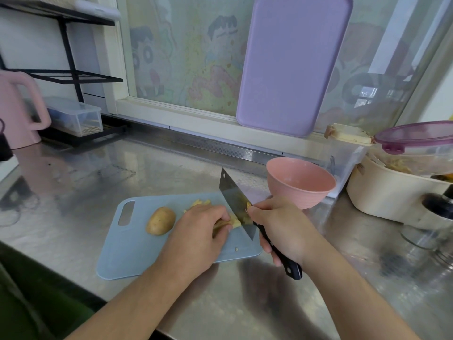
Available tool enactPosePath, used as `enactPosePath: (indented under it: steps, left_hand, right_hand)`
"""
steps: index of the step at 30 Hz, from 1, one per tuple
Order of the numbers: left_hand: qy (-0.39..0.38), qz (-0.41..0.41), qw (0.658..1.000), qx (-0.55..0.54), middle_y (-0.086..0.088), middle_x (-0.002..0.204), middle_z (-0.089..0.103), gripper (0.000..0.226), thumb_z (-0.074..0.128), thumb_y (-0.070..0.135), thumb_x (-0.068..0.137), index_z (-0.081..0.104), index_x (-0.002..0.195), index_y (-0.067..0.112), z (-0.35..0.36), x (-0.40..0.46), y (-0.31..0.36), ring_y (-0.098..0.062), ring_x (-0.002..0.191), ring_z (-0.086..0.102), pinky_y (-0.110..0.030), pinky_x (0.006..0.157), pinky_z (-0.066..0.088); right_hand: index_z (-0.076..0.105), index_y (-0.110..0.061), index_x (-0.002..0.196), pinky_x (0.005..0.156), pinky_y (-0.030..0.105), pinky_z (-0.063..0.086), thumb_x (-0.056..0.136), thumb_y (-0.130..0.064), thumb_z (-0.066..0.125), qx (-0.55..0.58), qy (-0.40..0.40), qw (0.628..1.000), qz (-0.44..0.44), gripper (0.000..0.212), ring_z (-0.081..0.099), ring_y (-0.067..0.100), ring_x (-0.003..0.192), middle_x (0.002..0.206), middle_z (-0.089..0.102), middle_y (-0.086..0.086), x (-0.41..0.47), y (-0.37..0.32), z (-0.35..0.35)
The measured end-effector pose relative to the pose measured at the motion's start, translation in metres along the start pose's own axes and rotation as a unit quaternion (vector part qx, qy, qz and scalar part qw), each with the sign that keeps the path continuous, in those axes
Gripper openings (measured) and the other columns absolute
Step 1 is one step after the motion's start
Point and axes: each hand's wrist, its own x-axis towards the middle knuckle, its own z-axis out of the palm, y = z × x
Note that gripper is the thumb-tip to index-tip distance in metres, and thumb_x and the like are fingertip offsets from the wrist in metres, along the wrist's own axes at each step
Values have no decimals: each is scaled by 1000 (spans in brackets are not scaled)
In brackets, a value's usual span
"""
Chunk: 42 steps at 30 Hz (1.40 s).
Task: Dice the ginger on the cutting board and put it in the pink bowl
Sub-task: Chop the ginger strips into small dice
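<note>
Right hand [282, 231] was wrapped around the black handle of the cleaver [235, 204], index finger lying along the top of the blade. Blade stood edge-down on the ginger [234, 222], tip pointing to the far side. Left hand [198, 231] pressed down on the ginger with curled fingers, knuckles just beside the flat of the blade. The ginger lay on the right half of the blue cutting board [132, 251]; only its cut yellow end showed between hand and blade. A small heap of cut pieces [201, 202] sat on the board's far edge, and one stray crumb [236, 249] near its near right corner. A potato [161, 220] lay on the board, left of the left hand. The pink bowl [300, 184] stood on the steel counter [73, 182] just beyond the board's far right corner. A purple board [291, 65] leaned against the window behind.
</note>
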Motion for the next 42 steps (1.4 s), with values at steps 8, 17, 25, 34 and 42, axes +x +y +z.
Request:
enactPosePath:
  steps: [8,17,25,34,42]
  left_hand:
    - [11,-8,1000,11,15,86,69,7,76,28,91,70,89,27,2,0,0,-6,87,56,-23,81,43]
    - [14,-7,1000,12,13,82,67,6,75,26,92,71,88,26,1,-1,0,-7,83,55,-25,74,43]
    - [23,-8,1000,13,13,81,68,8,80,24,88,72,88,27,2,1,0,-7,80,55,-22,70,40]
    - [19,-14,1000,-2,13,88,72,4,77,28,91,74,91,27,1,-1,-1,-7,87,60,-30,81,49]
    - [26,-23,999,3,13,89,72,4,78,27,90,75,93,27,2,-1,0,-9,88,61,-31,80,51]
  right_hand:
    - [58,10,89,38,22,31,108,-22,52,41,6,999,5,38,38,22,28,48,49,17,-6,-2,-18]
    - [64,-1,76,36,20,31,109,-23,53,30,-21,999,17,40,38,22,26,48,49,17,-8,-3,-13]
    - [55,-10,70,41,22,35,106,-20,48,-13,-19,999,23,38,44,24,30,47,51,15,0,-4,2]
    - [51,8,75,39,23,30,107,-19,49,39,17,999,-10,42,41,23,30,50,50,19,-1,0,-1]
    - [59,8,80,39,24,31,108,-22,53,49,-4,999,1,41,39,23,30,51,48,21,-5,-1,-10]
